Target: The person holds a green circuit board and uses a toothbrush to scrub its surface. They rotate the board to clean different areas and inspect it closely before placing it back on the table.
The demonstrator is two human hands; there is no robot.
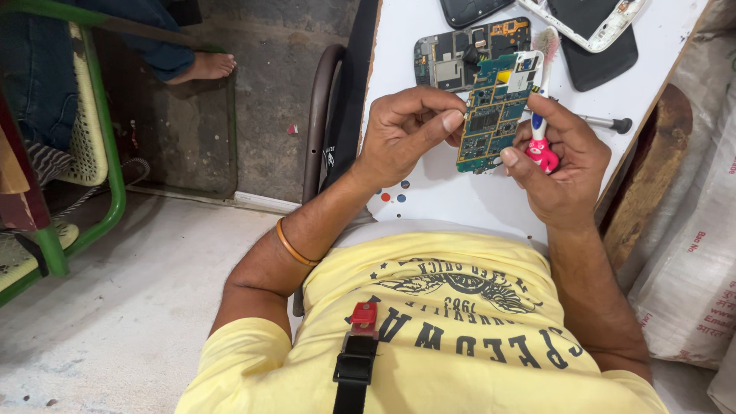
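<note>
A green phone circuit board (491,115) is held upright above a white table (460,199). My left hand (406,134) pinches its left edge between thumb and fingers. My right hand (560,165) steadies the board's right edge with the thumb and also grips a toothbrush (539,100) with a pink and white handle, bristles pointing up beside the board's top corner.
A phone frame with exposed parts (452,57), a dark back cover (602,61), a white phone bezel (590,27) and a screwdriver (606,121) lie on the table. A green metal chair (92,153) and another person's bare foot (203,67) are at the left. White sacks (690,253) stand right.
</note>
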